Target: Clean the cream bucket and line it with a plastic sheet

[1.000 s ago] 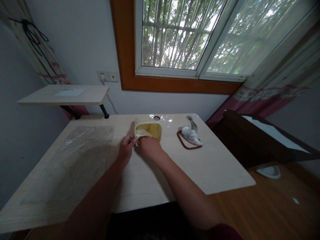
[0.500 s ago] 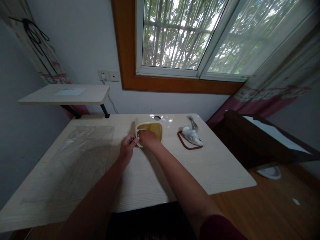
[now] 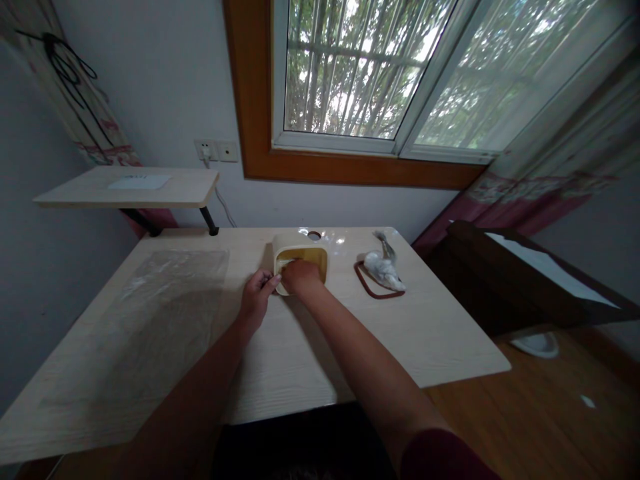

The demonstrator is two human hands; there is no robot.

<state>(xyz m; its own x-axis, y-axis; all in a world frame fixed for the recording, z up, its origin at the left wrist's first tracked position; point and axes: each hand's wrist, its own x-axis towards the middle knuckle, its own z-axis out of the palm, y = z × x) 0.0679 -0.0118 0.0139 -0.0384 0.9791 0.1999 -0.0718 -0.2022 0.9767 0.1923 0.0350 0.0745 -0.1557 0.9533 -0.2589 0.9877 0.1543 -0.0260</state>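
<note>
A cream box with an amber-yellow inside (image 3: 320, 249) lies on the table, its open side turned toward me. My left hand (image 3: 259, 293) is closed on the box's left rim, thumb and fingers pinched there. Inside the opening is my right hand (image 3: 300, 275), near the left inner wall. Its fingers are mostly hidden, so whether they hold anything does not show. A thin pale edge shows just above its knuckles. To the right lies a crumpled whitish-grey bundle (image 3: 383, 268), seemingly plastic, partly over a brown rounded frame (image 3: 371, 291).
Clear plastic sheeting (image 3: 170, 313) is spread over the left of the pale wooden table (image 3: 430, 340). A raised shelf (image 3: 185, 190) stands at the back left, with a paper (image 3: 140, 181) on it. Behind are a wall socket (image 3: 206, 150) and a window. A dark brown piece of furniture (image 3: 530, 287) stands at the right.
The box has shifted slightly to the right, and my right hand has moved a little right with it. My left hand stays at the left rim.
</note>
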